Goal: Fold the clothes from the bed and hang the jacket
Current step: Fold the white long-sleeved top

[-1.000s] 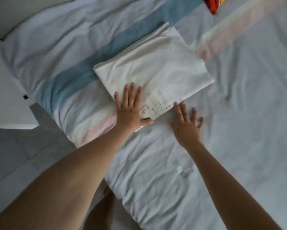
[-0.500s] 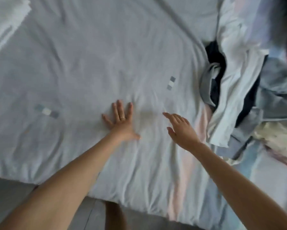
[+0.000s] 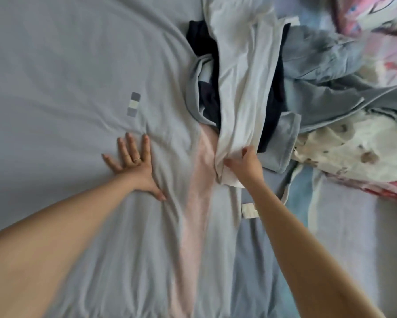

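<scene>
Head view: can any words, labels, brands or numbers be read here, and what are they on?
No text is readable.
White tag on cloth beside the right forearm: too blurred to read.
Three-square patch on the sheet: no letters.
White garment in the right hand: no print showing.

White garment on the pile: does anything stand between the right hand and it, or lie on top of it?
Nothing visible does. The right hand has its grip on the near edge of the white garment; the garment lies over the navy garment, nothing on top. The left hand rests flat on the bedsheet.
</scene>
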Motion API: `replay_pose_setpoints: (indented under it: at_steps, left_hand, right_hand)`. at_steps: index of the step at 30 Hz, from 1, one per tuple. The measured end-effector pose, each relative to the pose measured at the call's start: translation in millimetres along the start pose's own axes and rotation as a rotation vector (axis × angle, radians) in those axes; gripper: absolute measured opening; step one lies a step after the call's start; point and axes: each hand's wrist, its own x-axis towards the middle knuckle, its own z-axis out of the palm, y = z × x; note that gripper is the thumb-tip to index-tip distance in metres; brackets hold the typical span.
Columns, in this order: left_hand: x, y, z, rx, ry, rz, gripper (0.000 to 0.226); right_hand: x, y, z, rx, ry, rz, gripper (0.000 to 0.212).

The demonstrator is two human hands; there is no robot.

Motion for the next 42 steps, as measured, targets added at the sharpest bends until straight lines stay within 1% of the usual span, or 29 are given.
replay_pose_setpoints:
  at_steps: [1, 2, 5, 7, 9, 10, 11, 12, 14, 16, 17, 18, 20, 21, 23, 24, 26, 27, 28, 29, 31, 33, 35, 37, 39, 41, 42]
  left_hand:
    - [1, 0, -1, -0.008, 0.011, -0.016, 0.172]
    - [2, -1, -1, -0.005, 0.008, -0.018, 0.172]
    - [-1, 2, -2, -0.012, 0.012, -0.015, 0.173]
    - [-2, 4, -4, -0.008, 0.000, 0.000, 0.171]
    - [-13, 3, -13, -0.024, -0.022, -0.001, 0.167]
    - [-23, -2, -18, -0.014, -0.027, 0.019, 0.163]
    - [-28, -5, -20, -0.059, -0.004, 0.051, 0.156]
    - [-33, -6, -18, -0.127, 0.009, 0.103, 0.145]
    - [-76, -20, -21, -0.350, 0.066, 0.287, 0.123]
    - [-117, -29, -14, -0.523, 0.175, 0.474, 0.115]
    - [-151, -47, -25, -0.521, 0.249, 0.568, 0.114]
    - [-181, -59, -32, -0.503, 0.313, 0.659, 0.113]
    - [-231, -85, -46, -0.556, 0.388, 0.782, 0.107]
    - [-249, -93, -53, -0.637, 0.396, 0.801, 0.100]
    - [-285, -112, -83, -0.819, 0.401, 0.740, 0.071]
    - [-302, -121, -101, -0.872, 0.444, 0.689, 0.058]
    - [-334, -146, -143, -0.836, 0.657, 0.632, 0.026]
    - [-342, -153, -162, -0.808, 0.744, 0.618, 0.013]
    - [-356, -168, -185, -0.787, 0.795, 0.614, 0.007]
    - [-365, -179, -201, -0.758, 0.825, 0.619, 0.009]
    - [-376, -201, -231, -0.643, 0.829, 0.597, 0.030]
    - [-391, -232, -257, -0.471, 0.766, 0.560, 0.046]
    - [-401, -266, -273, -0.380, 0.709, 0.524, 0.049]
    - [-403, -292, -276, -0.237, 0.730, 0.513, 0.051]
    - [-400, -314, -277, -0.166, 0.763, 0.534, 0.046]
    - [-404, -334, -285, -0.159, 0.783, 0.535, 0.052]
    - [-407, -339, -290, -0.198, 0.769, 0.531, 0.055]
  right_hand:
    - [-1, -3, 8, 0.035, 0.025, 0.031, 0.034]
    - [-4, -3, 15, 0.055, 0.065, 0.031, 0.022]
    - [-30, -5, 26, 0.111, 0.167, -0.011, 0.037]
    - [-52, -9, 24, 0.098, 0.139, -0.093, 0.039]
    - [-83, -22, 6, 0.044, 0.094, -0.138, 0.040]
    - [-103, -29, -4, 0.030, 0.066, -0.159, 0.041]
    - [-119, -37, -14, 0.021, 0.048, -0.191, 0.042]
    - [-133, -44, -23, 0.011, 0.027, -0.228, 0.044]
    - [-181, -66, -44, 0.009, -0.010, -0.296, 0.047]
    - [-214, -82, -49, 0.041, -0.043, -0.374, 0.049]
    - [-245, -101, -51, 0.074, -0.062, -0.426, 0.050]
    - [-271, -114, -49, 0.121, -0.096, -0.441, 0.051]
    - [-320, -146, -45, 0.214, -0.163, -0.497, 0.051]
    - [-337, -160, -43, 0.253, -0.201, -0.540, 0.051]
    - [-372, -202, -46, 0.300, -0.219, -0.649, 0.052]
    - [-389, -225, -50, 0.321, -0.209, -0.704, 0.053]
    - [-423, -272, -63, 0.411, -0.187, -0.792, 0.053]
    - [-432, -288, -71, 0.467, -0.188, -0.803, 0.051]
    - [-448, -308, -79, 0.528, -0.193, -0.813, 0.050]
    - [-460, -322, -86, 0.596, -0.197, -0.824, 0.048]
    - [-482, -346, -101, 0.750, -0.184, -0.828, 0.045]
    - [-510, -369, -109, 0.916, -0.076, -0.813, 0.042]
    - [-531, -384, -111, 1.042, 0.099, -0.767, 0.042]
    - [-542, -387, -113, 1.097, 0.214, -0.728, 0.044]
    - [-550, -383, -114, 1.097, 0.268, -0.732, 0.044]
    - [-562, -385, -114, 1.112, 0.295, -0.726, 0.041]
    - [-563, -387, -114, 1.122, 0.303, -0.712, 0.040]
